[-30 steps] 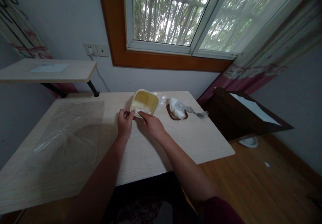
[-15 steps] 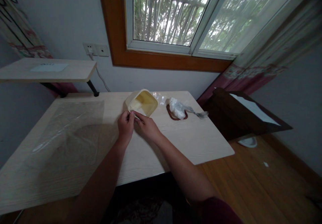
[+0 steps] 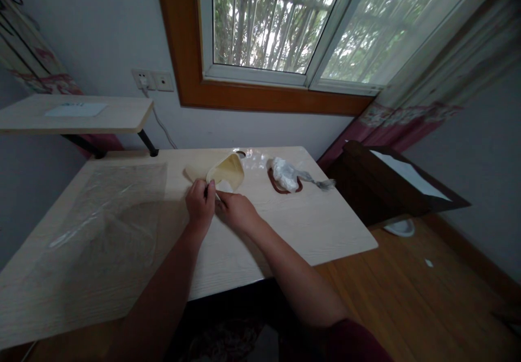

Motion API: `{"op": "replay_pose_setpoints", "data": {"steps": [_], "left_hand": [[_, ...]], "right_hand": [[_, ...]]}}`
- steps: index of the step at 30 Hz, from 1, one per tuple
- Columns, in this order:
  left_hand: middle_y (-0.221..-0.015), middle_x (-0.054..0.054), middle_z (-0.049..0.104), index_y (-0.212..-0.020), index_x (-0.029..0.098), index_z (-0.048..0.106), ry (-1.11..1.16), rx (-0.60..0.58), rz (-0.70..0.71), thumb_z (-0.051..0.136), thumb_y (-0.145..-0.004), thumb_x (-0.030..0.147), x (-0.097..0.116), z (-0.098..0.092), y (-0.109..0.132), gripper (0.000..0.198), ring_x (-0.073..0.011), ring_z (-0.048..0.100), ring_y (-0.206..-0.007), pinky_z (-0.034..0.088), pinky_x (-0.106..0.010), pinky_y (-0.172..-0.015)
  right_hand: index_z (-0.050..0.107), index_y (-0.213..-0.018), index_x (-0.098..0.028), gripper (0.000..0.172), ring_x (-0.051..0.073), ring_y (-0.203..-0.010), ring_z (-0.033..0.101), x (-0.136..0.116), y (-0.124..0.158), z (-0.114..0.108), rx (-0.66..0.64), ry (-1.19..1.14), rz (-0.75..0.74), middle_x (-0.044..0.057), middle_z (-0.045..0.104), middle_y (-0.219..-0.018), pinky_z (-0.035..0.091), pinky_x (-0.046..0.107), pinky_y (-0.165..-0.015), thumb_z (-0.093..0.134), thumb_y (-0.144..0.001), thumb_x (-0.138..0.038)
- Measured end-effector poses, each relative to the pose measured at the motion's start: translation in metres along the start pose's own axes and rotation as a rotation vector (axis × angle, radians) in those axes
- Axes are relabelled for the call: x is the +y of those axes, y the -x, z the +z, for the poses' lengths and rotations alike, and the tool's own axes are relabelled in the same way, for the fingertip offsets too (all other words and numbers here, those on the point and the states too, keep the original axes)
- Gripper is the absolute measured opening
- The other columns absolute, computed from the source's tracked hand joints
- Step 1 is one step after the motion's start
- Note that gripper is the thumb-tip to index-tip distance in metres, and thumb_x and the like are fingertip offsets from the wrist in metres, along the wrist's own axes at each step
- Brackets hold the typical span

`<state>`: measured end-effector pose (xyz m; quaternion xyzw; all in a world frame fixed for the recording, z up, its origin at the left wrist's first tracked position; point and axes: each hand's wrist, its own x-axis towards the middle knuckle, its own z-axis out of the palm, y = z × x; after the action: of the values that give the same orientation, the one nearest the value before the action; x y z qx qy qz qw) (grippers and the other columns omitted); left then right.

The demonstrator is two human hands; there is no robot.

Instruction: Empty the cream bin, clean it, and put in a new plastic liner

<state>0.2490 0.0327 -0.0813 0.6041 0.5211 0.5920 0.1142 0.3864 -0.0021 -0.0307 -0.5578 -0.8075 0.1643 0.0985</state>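
A cream, open-mouthed bag [image 3: 233,170] lies on the table, its opening turned toward me and its body stretching left. My left hand [image 3: 199,202] is closed at the near edge of that opening, thumb on top, pinching the rim. Close beside it, my right hand [image 3: 236,209] has its fingers pinched together below the opening. A thin, pale strip [image 3: 218,196] shows between the two hands; its right end goes into my right fingers, and I cannot make out its kind. Behind the bag, a small dark brown curved piece [image 3: 241,154] peeks out.
A crumpled clear plastic bag [image 3: 285,173] rests over a red-brown loop [image 3: 280,190] to the right. Flat clear plastic sheeting [image 3: 118,221] covers the table's left part. A raised shelf [image 3: 77,115] stands at the back left. A dark brown piece of furniture [image 3: 391,188] adjoins on the right.
The bag's mouth has narrowed from a broad rounded opening to a more triangular one, and its body now spreads left. Both hands have shifted slightly; more of the pale strip shows between them.
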Motion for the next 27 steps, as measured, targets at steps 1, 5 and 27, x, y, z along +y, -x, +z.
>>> {"op": "replay_pose_setpoints", "data": {"steps": [1,5,27], "left_hand": [[-0.069,0.000,0.047,-0.069,0.023,0.046,-0.019,0.002,0.016,0.060,-0.094,0.031,-0.001,0.000,0.000,0.031,-0.0188,0.046,-0.069,0.034,-0.030,-0.071],[-0.071,0.000,0.048,-0.069,0.023,0.045,-0.058,0.018,0.051,0.058,-0.096,0.030,-0.004,-0.002,-0.002,0.030,-0.0191,0.048,-0.071,0.035,-0.030,-0.072],[-0.065,0.001,0.052,-0.076,0.023,0.048,-0.127,-0.004,-0.142,0.047,-0.100,0.040,-0.012,-0.004,-0.009,0.030,-0.0166,0.049,-0.063,0.032,-0.029,-0.061]], "right_hand": [[0.059,-0.142,-0.028,0.041,0.025,-0.109,0.072,-0.001,0.000,0.000,-0.006,0.014,0.008,0.008,0.075,-0.125,0.053,0.033,-0.091,0.042,-0.105,-0.035],[0.054,-0.148,-0.030,0.046,0.025,-0.117,0.069,-0.002,0.002,0.002,0.008,0.041,0.011,0.005,0.066,-0.142,0.053,0.035,-0.097,0.043,-0.105,-0.042],[0.049,-0.150,-0.030,0.045,0.025,-0.113,0.071,0.018,-0.003,-0.007,0.047,0.302,0.129,0.006,0.049,-0.159,0.059,0.042,-0.091,0.034,-0.107,-0.028]]}}
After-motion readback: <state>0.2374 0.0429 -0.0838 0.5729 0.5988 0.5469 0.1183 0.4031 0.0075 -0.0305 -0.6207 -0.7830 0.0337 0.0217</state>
